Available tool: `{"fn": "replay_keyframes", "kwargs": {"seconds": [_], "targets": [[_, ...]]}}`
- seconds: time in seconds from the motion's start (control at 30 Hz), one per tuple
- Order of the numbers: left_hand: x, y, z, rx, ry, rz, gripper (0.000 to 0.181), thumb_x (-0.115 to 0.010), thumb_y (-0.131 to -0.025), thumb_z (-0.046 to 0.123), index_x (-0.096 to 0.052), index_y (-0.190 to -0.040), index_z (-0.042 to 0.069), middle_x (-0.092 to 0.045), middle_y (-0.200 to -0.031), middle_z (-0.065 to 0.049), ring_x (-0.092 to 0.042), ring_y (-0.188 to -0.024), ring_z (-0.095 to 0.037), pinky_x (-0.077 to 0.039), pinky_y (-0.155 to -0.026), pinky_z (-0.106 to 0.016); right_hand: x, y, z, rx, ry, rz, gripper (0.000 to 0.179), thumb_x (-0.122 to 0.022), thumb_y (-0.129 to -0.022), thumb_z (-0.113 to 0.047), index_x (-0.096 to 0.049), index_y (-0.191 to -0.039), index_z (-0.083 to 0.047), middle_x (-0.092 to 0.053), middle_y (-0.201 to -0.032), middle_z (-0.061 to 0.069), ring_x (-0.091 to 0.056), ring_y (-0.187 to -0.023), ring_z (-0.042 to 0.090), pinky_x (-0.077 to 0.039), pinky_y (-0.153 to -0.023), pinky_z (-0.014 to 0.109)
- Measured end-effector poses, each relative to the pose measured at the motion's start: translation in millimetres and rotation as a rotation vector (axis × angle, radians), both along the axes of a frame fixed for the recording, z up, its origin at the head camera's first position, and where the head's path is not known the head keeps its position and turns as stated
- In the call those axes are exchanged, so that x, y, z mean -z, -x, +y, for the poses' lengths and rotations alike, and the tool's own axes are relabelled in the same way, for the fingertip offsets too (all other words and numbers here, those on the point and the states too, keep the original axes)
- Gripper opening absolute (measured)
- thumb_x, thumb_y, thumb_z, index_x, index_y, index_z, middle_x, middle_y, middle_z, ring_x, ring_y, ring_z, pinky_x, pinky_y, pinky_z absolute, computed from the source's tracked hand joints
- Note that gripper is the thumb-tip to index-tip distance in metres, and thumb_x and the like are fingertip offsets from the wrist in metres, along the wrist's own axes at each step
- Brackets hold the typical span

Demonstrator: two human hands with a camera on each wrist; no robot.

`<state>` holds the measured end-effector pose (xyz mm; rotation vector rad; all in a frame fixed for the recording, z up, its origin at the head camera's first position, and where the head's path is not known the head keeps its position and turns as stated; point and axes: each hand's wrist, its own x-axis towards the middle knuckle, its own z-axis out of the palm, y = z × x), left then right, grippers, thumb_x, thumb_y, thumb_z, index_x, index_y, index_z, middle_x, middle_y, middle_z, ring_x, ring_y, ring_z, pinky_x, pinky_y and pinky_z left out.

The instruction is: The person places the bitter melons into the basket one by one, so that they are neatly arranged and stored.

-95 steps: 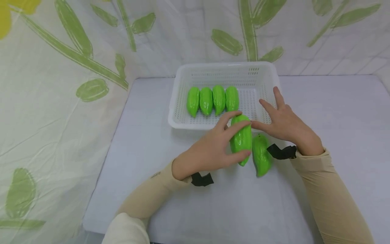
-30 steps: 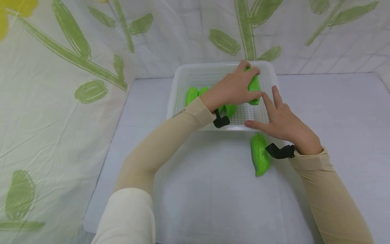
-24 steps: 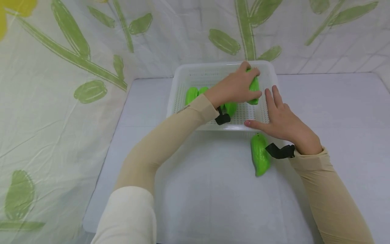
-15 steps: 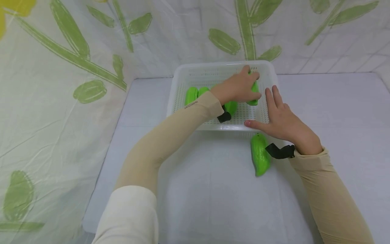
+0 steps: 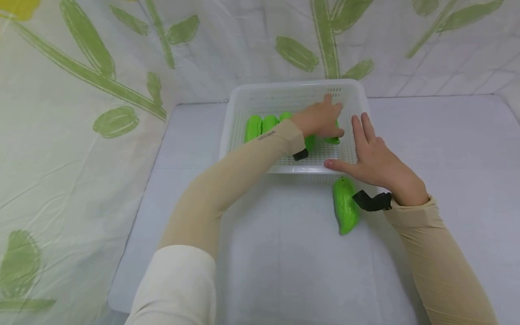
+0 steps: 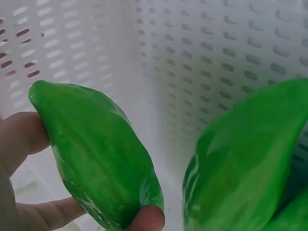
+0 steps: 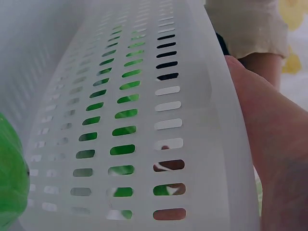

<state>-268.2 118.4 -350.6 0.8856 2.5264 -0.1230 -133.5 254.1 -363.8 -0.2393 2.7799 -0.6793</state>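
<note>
A white slotted basket (image 5: pixel 276 169) stands at the back of the table, with a row of glossy green, pointed, ribbed fruits (image 5: pixel 253 127) lying in its left and middle part. My left hand (image 5: pixel 321 119) reaches into the right part of the basket and holds another such fruit (image 6: pixel 96 154) between thumb and fingers. In the left wrist view a neighbouring fruit (image 6: pixel 236 163) lies beside it. My right hand (image 5: pixel 375 160) rests at the basket's front right corner, fingers straight along the right rim, thumb over the front rim. The left forearm hides part of the row.
One more green fruit (image 5: pixel 346 205) lies on the pale table (image 5: pixel 260 271) before the basket, near the right wrist's black strap (image 5: pixel 371 201). A leaf-patterned curtain (image 5: pixel 227 54) hangs behind and to the left.
My left hand has carried a fruit from in front of the basket into its right part, then lowered and drawn slightly nearer. The right hand's fingers have come down along the rim.
</note>
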Motion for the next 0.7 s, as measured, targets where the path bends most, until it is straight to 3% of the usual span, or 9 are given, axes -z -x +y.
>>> {"fn": "replay_keyframes", "kwargs": {"seconds": [0.2, 0.4, 0.5, 0.7], "targets": [[15.0, -1.9, 2.7, 0.055, 0.048, 0.091, 0.085, -0.05, -0.093, 0.057, -0.016, -0.157, 0.013, -0.003, -0.161, -0.02, -0.051, -0.127, -0.021, -0.041, -0.106, -0.03, 0.1, -0.1, -0.6, 0.0, 0.002, 0.005, 0.122, -0.057, -0.081, -0.074, 0.025, -0.151, -0.018, 0.031, -0.157, 0.005, -0.015, -0.13, 0.069, -0.02, -0.102, 0.074], [22.7, -4.4, 1.3, 0.098, 0.051, 0.171, 0.076, -0.052, -0.093, 0.055, -0.032, -0.151, 0.01, -0.023, -0.154, -0.02, -0.059, -0.109, -0.017, -0.049, -0.096, -0.027, 0.6, 0.4, -1.0, 0.001, 0.009, 0.011, 0.121, -0.058, -0.081, -0.073, 0.024, -0.151, -0.018, 0.03, -0.157, 0.006, -0.014, -0.13, 0.07, -0.02, -0.101, 0.075], [24.1, -4.6, 0.4, 0.1, 0.045, 0.176, 0.075, -0.053, -0.093, 0.054, -0.033, -0.15, 0.01, -0.026, -0.151, -0.02, -0.06, -0.104, -0.016, -0.05, -0.093, -0.027, 0.4, 0.2, -0.8, 0.002, 0.008, 0.015, 0.121, -0.058, -0.081, -0.073, 0.023, -0.152, -0.018, 0.03, -0.157, 0.006, -0.016, -0.129, 0.07, -0.021, -0.101, 0.075], [25.7, -3.5, -0.5, 0.067, 0.039, 0.143, 0.079, -0.052, -0.093, 0.056, -0.029, -0.153, 0.011, -0.022, -0.155, -0.022, -0.059, -0.112, -0.019, -0.049, -0.097, -0.03, 0.7, -0.2, -0.3, 0.002, 0.012, 0.022, 0.12, -0.058, -0.082, -0.072, 0.021, -0.153, -0.018, 0.028, -0.158, 0.007, -0.017, -0.13, 0.069, -0.023, -0.101, 0.074]]}}
